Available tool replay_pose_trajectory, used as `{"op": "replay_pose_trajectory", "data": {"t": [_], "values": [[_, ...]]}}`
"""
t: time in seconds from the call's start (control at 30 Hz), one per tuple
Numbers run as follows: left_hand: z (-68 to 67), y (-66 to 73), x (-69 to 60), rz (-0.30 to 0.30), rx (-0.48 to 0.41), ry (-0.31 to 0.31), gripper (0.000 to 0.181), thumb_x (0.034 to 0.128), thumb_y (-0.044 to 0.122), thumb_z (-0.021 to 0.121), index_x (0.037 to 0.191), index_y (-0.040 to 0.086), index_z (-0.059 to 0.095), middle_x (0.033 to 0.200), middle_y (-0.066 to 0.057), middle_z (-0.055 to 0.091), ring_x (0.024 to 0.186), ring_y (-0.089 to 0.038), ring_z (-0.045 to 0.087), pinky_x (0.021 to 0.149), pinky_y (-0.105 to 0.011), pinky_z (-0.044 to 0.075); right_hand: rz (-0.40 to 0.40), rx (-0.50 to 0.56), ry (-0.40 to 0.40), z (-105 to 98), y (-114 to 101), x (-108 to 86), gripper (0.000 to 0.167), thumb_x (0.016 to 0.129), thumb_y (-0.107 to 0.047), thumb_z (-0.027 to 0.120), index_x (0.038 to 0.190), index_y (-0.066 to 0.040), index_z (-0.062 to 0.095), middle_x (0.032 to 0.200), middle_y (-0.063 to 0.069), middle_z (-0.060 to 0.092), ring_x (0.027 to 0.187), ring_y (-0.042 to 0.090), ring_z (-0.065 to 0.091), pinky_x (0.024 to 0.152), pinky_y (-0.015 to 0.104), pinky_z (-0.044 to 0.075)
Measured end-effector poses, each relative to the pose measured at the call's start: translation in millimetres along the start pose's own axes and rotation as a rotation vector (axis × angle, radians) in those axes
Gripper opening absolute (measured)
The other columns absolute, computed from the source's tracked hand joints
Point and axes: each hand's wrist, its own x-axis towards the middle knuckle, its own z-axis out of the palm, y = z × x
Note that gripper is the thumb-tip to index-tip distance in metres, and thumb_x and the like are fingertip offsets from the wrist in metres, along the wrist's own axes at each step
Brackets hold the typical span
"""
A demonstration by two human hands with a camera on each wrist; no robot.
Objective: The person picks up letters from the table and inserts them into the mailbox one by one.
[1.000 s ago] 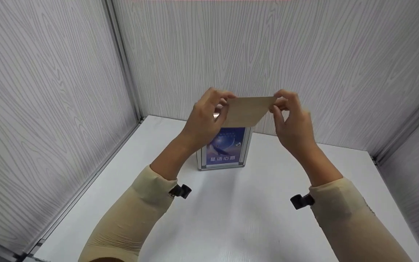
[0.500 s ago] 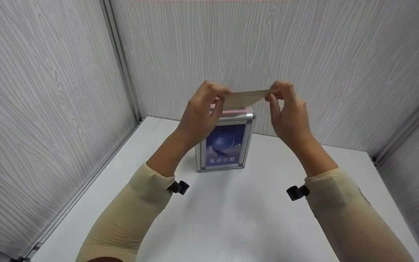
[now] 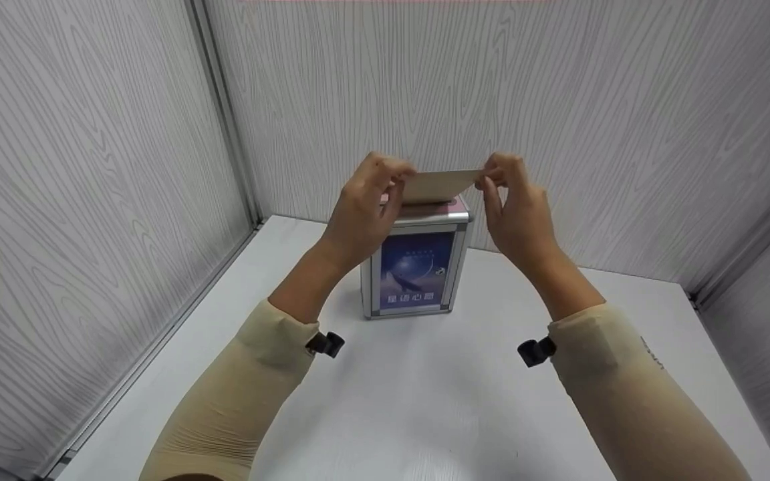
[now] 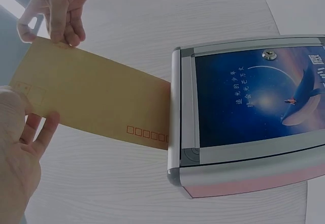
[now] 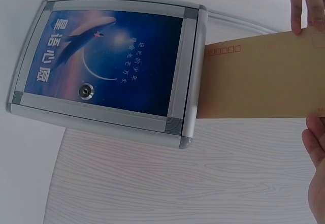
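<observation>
A brown paper envelope (image 3: 440, 186) with a row of small red squares is held over a metal-framed box (image 3: 415, 267). My left hand (image 3: 363, 208) pinches its left edge, and my right hand (image 3: 520, 212) pinches the right edge near the upper corner. The envelope's lower edge meets the pink top (image 3: 444, 209) of the box at the slot. In both wrist views the lower end of the envelope (image 4: 96, 92) passes out of sight behind the box's top rim (image 4: 175, 112); how deep it sits I cannot tell. The box's front has a blue whale poster (image 5: 101, 56) and a round lock (image 5: 86, 91).
The box stands upright on a white table (image 3: 425, 401), close to the back wall (image 3: 458, 80). A side panel (image 3: 71, 200) rises at the left and another (image 3: 766, 321) at the right. Both sleeves carry a small black wrist camera (image 3: 325, 344).
The envelope has tilted more upright and shifted left, its lower edge now at the box's top. My right hand has moved left with it. More of the box top shows.
</observation>
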Motion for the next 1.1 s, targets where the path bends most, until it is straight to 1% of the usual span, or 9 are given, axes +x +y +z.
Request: {"op": "replay_pose_trajectory", "data": {"t": [0.17, 0.33, 0.43, 0.5, 0.57, 0.7, 0.77, 0.93, 1.1], "values": [[2.0, -3.4, 1.0, -0.022, 0.006, -0.001, 0.020, 0.1111, 0.000, 0.053, 0.129, 0.008, 0.057, 0.120, -0.013, 0.064, 0.108, -0.024, 0.068, 0.091, -0.030, 0.062, 0.040, -0.002, -0.007, 3, 1, 2.4, 0.016, 0.115, -0.012, 0.050, 0.129, -0.016, 0.043, 0.108, 0.021, 0.078, 0.105, 0.040, 0.078, 0.090, 0.058, 0.063], [5.2, -11.2, -0.2, -0.056, 0.010, -0.019, 0.019, 0.1126, 0.003, 0.052, 0.130, 0.008, 0.057, 0.121, -0.014, 0.063, 0.109, -0.025, 0.069, 0.092, -0.030, 0.062, 0.075, -0.032, -0.029, 9, 6, 4.1, 0.017, 0.114, -0.013, 0.053, 0.128, -0.016, 0.043, 0.110, 0.019, 0.078, 0.099, 0.036, 0.077, 0.079, 0.053, 0.061], [8.6, -18.2, -3.6, -0.078, 0.024, -0.029, 0.018, 0.1134, 0.005, 0.052, 0.130, 0.008, 0.058, 0.121, -0.014, 0.063, 0.109, -0.026, 0.069, 0.091, -0.031, 0.063, 0.083, -0.045, -0.046, 12, 9, 3.9, 0.015, 0.114, -0.012, 0.054, 0.125, -0.015, 0.045, 0.111, 0.020, 0.078, 0.096, 0.037, 0.078, 0.071, 0.048, 0.057], [11.2, -23.2, -7.7, -0.093, 0.039, -0.033, 0.017, 0.1137, 0.006, 0.052, 0.129, 0.008, 0.059, 0.121, -0.014, 0.064, 0.108, -0.026, 0.070, 0.090, -0.032, 0.063, 0.095, -0.054, -0.058, 16, 10, 2.8, 0.012, 0.114, -0.012, 0.054, 0.123, -0.014, 0.047, 0.112, 0.020, 0.079, 0.097, 0.037, 0.079, 0.069, 0.048, 0.057], [13.7, -28.2, -13.0, -0.110, 0.054, -0.034, 0.017, 0.1139, 0.007, 0.052, 0.128, 0.008, 0.060, 0.119, -0.014, 0.066, 0.108, -0.026, 0.071, 0.090, -0.032, 0.063, 0.107, -0.057, -0.071, 19, 12, 1.0, 0.009, 0.113, -0.011, 0.055, 0.122, -0.011, 0.052, 0.112, 0.021, 0.079, 0.100, 0.038, 0.079, 0.072, 0.049, 0.059], [18.5, -36.4, -22.6, -0.145, 0.066, -0.027, 0.015, 0.1134, 0.008, 0.055, 0.126, 0.007, 0.063, 0.117, -0.013, 0.069, 0.107, -0.026, 0.073, 0.091, -0.034, 0.064, 0.119, -0.065, -0.086, 26, 17, -2.5, 0.009, 0.112, -0.009, 0.058, 0.120, -0.005, 0.060, 0.112, 0.019, 0.077, 0.105, 0.036, 0.077, 0.089, 0.051, 0.062], [21.1, -39.9, -26.2, -0.160, 0.075, -0.029, 0.014, 0.1135, 0.009, 0.055, 0.123, 0.006, 0.064, 0.116, -0.013, 0.070, 0.107, -0.026, 0.073, 0.092, -0.034, 0.064, 0.118, -0.070, -0.090, 29, 19, -3.5, 0.009, 0.112, -0.008, 0.058, 0.118, -0.003, 0.063, 0.111, 0.018, 0.076, 0.104, 0.035, 0.075, 0.094, 0.049, 0.062], [27.5, -45.4, -32.5, -0.186, 0.129, -0.054, 0.013, 0.1131, 0.012, 0.057, 0.118, 0.005, 0.067, 0.112, -0.011, 0.074, 0.106, -0.027, 0.072, 0.095, -0.040, 0.061, 0.153, -0.060, -0.097, 35, 25, -6.6, 0.006, 0.110, -0.005, 0.060, 0.114, -0.005, 0.065, 0.109, 0.014, 0.077, 0.104, 0.031, 0.074, 0.097, 0.048, 0.062], [32.9, -47.1, -37.2, -0.234, 0.201, -0.086, 0.009, 0.1090, 0.012, 0.065, 0.116, 0.007, 0.070, 0.111, -0.007, 0.079, 0.103, -0.030, 0.073, 0.099, -0.046, 0.059, 0.207, -0.054, -0.117, 40, 30, -13.3, 0.005, 0.110, -0.008, 0.060, 0.112, -0.008, 0.065, 0.111, 0.012, 0.077, 0.106, 0.029, 0.075, 0.098, 0.047, 0.062]]}}
